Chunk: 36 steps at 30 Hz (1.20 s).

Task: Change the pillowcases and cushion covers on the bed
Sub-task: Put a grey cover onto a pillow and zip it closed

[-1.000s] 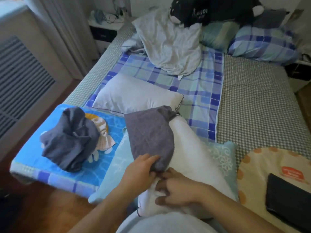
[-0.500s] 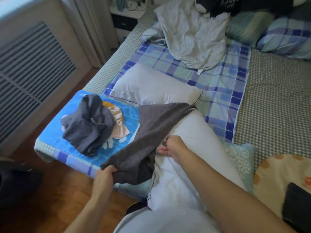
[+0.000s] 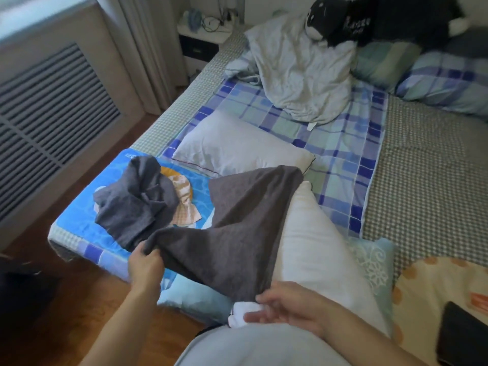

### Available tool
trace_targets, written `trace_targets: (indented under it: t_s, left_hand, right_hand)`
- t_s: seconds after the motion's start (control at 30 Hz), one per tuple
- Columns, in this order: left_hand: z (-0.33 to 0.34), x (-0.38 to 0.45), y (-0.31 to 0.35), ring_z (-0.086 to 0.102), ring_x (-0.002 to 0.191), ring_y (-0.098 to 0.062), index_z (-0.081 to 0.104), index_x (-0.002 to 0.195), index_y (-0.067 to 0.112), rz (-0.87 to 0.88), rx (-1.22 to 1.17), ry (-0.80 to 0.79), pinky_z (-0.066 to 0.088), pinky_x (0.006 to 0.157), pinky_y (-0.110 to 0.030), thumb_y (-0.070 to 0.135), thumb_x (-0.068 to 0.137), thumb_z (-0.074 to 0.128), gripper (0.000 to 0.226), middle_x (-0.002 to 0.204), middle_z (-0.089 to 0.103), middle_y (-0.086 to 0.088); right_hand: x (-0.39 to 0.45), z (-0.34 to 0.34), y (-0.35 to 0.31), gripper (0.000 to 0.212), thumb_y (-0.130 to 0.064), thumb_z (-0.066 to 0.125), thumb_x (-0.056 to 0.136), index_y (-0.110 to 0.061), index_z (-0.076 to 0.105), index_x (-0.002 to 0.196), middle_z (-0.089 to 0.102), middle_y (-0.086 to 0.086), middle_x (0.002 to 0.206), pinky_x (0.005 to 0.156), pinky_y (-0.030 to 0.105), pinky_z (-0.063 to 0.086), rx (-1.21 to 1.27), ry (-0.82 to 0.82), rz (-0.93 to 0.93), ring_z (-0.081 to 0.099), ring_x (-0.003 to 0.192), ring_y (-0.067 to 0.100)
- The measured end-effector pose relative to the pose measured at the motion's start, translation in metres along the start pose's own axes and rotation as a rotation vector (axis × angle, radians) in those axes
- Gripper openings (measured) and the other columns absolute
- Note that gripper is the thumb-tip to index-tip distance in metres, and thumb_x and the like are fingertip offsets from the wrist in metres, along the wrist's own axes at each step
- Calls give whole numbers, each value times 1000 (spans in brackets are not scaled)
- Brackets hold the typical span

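The left hand (image 3: 146, 265) grips one corner of the grey case (image 3: 237, 228), fingers curled round a bunch of the cloth at the near edge of the bed (image 3: 427, 180), and the right hand (image 3: 284, 303) pinches the other near corner where it meets the near end of the white pillow (image 3: 317, 254); its remaining fingers lie loosely spread over that end. The case is stretched flat between the two hands and runs up and away to a point at the pillow's far tip, so it lies over the pillow's left side while the right side shows bare. This pillow slants from the person's lap toward the middle of the bed, resting on a pale blue cushion (image 3: 375, 262) with a white pattern. Just beyond it a second bare pillow (image 3: 237, 146) lies flat on a blue checked sheet (image 3: 343, 143). To the left, a crumpled grey cloth (image 3: 134, 204) sits on a bright blue cover (image 3: 87, 217) at the bed's corner, partly hiding an orange checked piece. Farther up the bed are a rumpled white cover (image 3: 303, 72), a checked pillow (image 3: 449, 83) and a black plush toy (image 3: 369, 19). A nightstand (image 3: 203, 35) stands beside the head of the bed
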<state>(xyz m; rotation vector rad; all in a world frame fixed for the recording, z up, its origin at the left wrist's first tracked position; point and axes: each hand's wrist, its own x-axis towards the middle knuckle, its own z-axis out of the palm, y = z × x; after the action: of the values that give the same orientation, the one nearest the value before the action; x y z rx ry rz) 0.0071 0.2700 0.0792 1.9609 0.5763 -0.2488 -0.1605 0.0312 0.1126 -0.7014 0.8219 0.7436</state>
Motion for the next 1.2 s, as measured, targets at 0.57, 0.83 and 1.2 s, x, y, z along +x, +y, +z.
trace_targets:
  t_s: [0.57, 0.83, 1.2]
  left_hand:
    - [136, -101, 5, 63, 83, -19, 56, 81, 19, 515, 699, -761, 48, 71, -35, 47, 96, 53, 32, 87, 66, -2]
    - [133, -146, 16, 49, 101, -25, 51, 77, 23, 836, 851, -1119, 42, 90, -41, 52, 89, 48, 31, 101, 53, 0]
    - [130, -125, 1, 47, 111, -23, 54, 106, 21, 776, 974, -851, 42, 98, -43, 42, 96, 55, 24, 116, 51, 1]
  right_hand:
    - [-20, -29, -18, 38, 5, 43, 97, -18, 70, 113, 74, 8, 113, 85, 34, 57, -585, 261, -329, 71, 91, 15]
    - [-43, -163, -4, 94, -73, 61, 81, -30, 25, 156, 42, -4, 153, 116, 45, 35, -730, 907, -329, 45, 136, 25]
    - [-29, -123, 25, 77, -63, 47, 90, -43, 13, 157, 0, -7, 164, 124, 37, 10, -1700, 739, -647, 6, 151, 21]
